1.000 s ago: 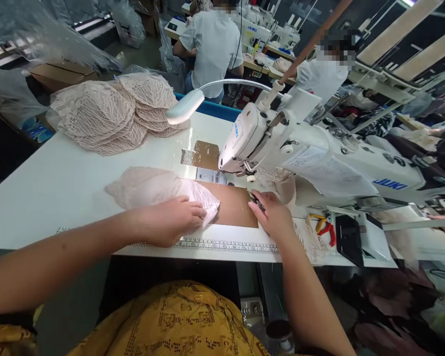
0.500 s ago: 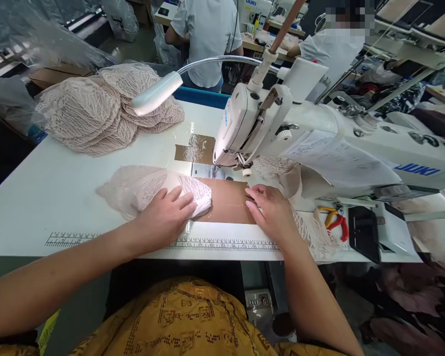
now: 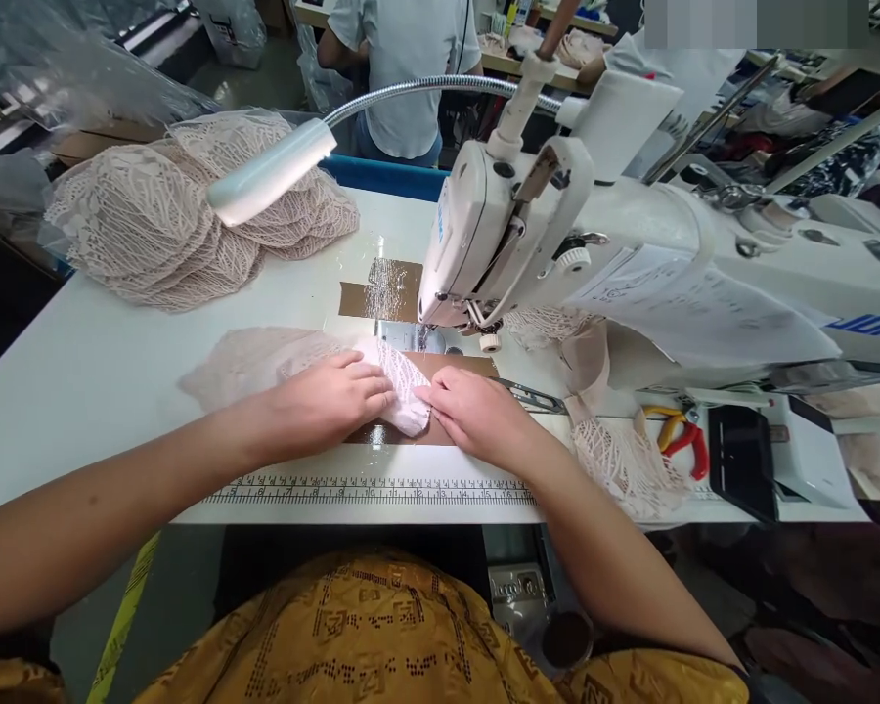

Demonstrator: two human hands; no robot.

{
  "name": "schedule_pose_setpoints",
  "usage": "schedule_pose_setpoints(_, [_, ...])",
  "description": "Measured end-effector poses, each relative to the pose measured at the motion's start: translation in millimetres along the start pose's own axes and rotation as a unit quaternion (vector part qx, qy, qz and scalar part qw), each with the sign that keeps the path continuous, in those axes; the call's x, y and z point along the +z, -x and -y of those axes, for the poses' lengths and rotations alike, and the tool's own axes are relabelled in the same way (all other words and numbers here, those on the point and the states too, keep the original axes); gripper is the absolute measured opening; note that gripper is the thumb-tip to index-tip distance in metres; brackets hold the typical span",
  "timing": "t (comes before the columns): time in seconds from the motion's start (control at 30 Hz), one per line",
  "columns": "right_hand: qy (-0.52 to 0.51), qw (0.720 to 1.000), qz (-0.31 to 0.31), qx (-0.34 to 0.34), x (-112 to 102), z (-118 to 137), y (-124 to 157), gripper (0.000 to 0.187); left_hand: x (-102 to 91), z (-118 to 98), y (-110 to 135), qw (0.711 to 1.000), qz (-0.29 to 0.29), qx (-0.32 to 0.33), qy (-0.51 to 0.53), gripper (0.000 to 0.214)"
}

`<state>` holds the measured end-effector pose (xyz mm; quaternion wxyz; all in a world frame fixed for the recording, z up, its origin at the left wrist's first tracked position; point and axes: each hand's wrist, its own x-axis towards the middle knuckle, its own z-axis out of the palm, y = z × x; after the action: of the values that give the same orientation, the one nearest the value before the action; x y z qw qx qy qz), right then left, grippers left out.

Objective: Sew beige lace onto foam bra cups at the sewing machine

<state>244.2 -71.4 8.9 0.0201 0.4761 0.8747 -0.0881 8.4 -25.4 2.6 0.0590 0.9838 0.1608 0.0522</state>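
Note:
A pale pink lace piece point(image 3: 408, 383) with a sheer part point(image 3: 245, 357) lies on the table in front of the sewing machine's needle area. Flat on it rests my left hand point(image 3: 333, 393), fingers stretched out and pressing the cloth. My right hand point(image 3: 473, 411) pinches the lace's right edge between thumb and fingers. Beneath the lace is a brown strip point(image 3: 462, 364) on the table top. Dark metal thread snips point(image 3: 534, 396) lie just right of my right hand, apart from it.
The white sewing machine point(image 3: 476, 220) stands directly behind my hands, its lamp point(image 3: 271, 171) reaching left. A lace pile point(image 3: 154, 220) sits back left. Pliers point(image 3: 682, 435), a black device point(image 3: 740, 460) and more lace point(image 3: 623, 464) lie right. A printed ruler point(image 3: 381, 491) runs along the front.
My right hand has moved left from beside the snips, which now lie on the table, and has taken hold of the lace edge. The lace has shifted slightly right at that end.

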Motion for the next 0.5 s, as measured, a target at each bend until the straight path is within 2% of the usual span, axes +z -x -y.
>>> schedule_pose_setpoints(0.13, [0.026, 0.999, 0.000, 0.032, -1, -5, -7, 0.027, -5.5, 4, -8, 0.993, 0.054, -0.098, -0.025, 0.032])
schedule_pose_setpoints(0.27, [0.002, 0.996, -0.076, 0.055, 9, -11, -8, 0.033, -7.1, 0, -16, 0.977, 0.089, -0.182, -0.073, 0.026])
schedule_pose_setpoints(0.37, [-0.045, 0.991, -0.122, 0.038, 19, -13, -7, 0.035, -12.4, -3, -19, 0.977, 0.081, -0.188, -0.058, 0.026])
schedule_pose_setpoints(0.5, [-0.067, 0.990, -0.127, 0.012, 26, -13, -8, 0.034, -19.9, 6, -25, 0.989, 0.024, -0.137, 0.038, 0.037])
